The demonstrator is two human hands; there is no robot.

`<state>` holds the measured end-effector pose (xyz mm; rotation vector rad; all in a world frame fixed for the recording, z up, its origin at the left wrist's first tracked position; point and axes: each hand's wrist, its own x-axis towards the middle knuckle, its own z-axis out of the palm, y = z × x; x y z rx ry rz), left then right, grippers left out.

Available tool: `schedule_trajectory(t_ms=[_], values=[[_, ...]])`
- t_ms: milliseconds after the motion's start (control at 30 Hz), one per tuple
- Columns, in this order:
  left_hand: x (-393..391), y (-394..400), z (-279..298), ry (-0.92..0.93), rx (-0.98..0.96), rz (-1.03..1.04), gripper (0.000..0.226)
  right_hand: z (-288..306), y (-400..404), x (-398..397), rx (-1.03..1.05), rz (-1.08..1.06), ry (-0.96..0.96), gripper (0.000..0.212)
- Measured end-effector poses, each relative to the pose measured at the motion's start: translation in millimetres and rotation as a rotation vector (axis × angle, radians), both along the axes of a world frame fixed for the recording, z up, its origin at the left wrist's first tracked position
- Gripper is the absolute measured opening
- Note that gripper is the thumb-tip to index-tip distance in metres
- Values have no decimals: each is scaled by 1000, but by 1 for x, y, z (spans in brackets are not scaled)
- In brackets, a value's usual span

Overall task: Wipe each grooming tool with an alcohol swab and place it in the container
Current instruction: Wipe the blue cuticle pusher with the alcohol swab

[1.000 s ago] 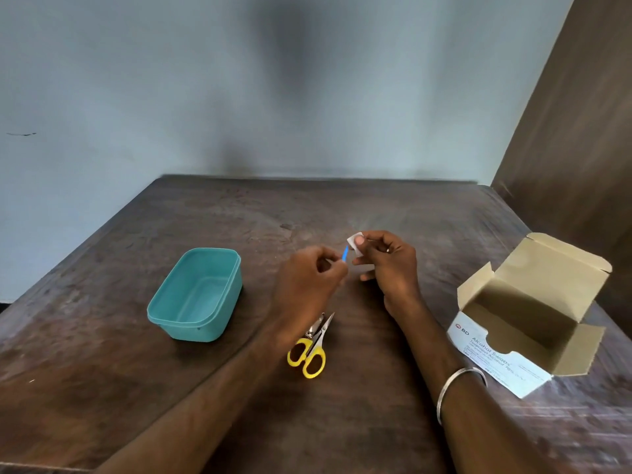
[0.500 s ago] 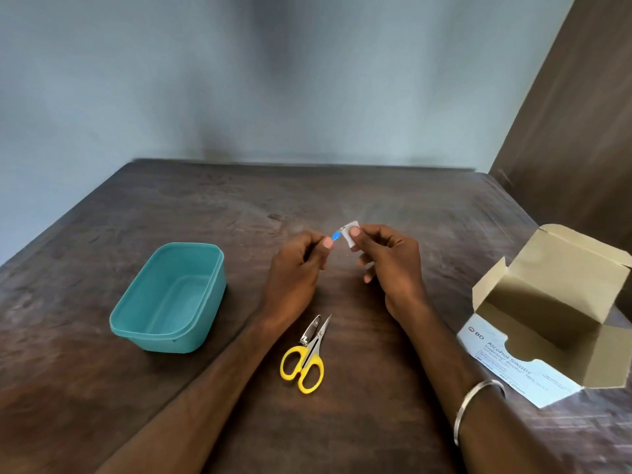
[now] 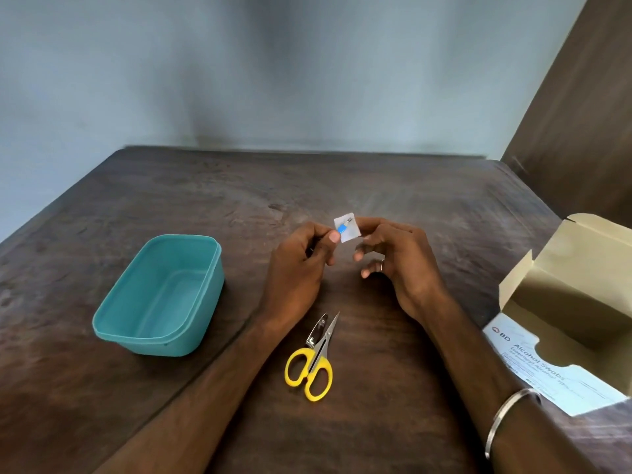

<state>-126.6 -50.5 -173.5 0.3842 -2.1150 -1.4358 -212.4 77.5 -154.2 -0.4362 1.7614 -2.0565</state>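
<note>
White swab square (image 3: 347,229), thin and soft, pinched at its right edge by right hand (image 3: 398,265) thumb and forefinger; other fingers loosely spread. Left hand (image 3: 301,265) pinches a small blue-tipped tool (image 3: 342,228), its blue end and a bit of metal lying on the swab face; rest of the tool is hidden in the fist. Both hands raised above mid-desk.

Vs half a second ago: swab now opened flat toward the viewer, right fingers fanned out more.

Yellow-handled scissors (image 3: 313,362) lie shut on the desk (image 3: 376,189) toward its near edge, steel nail clipper (image 3: 317,330) touching their blades' left side. Teal plastic container (image 3: 160,295), rounded rectangle, smooth, sits left, well apart from the hands. Open cardboard swab box (image 3: 564,319) at the right edge. Metal bangle (image 3: 506,417) on right wrist. Desk top is dark, worn wood grain.
</note>
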Motion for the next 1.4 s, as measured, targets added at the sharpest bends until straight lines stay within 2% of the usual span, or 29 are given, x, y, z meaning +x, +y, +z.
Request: schedule_trajectory(t_ms=[133, 300, 500, 600, 700, 767, 1000, 1100, 1233, 1400], values=[[2, 0, 2, 12, -34, 5, 14, -2, 1, 0, 46, 12, 109, 15], [7, -3, 9, -6, -227, -6, 10, -3, 2, -2, 96, -16, 268, 8], [8, -10, 11, -2, -399, 21, 11, -3, 0, -2, 184, -35, 426, 12], [9, -3, 11, -2, -314, -2, 10, -4, -1, -2, 131, -69, 395, 10], [8, 2, 12, 8, -89, -79, 7, -4, -5, 1, 63, -90, 331, 10], [7, 0, 13, 3, -21, -103, 7, -4, -6, 2, 53, -88, 299, 11], [9, -12, 12, -44, -269, -39, 9, -3, -6, -2, 215, -80, 459, 14], [9, -9, 11, -39, -210, -58, 8, -3, -6, -1, 207, -102, 475, 17], [8, -4, 10, -11, -47, -108, 11, -3, -8, 5, 113, -135, 343, 10], [9, -4, 9, -7, -68, -97, 18, -2, -7, 4, 89, -126, 277, 10]])
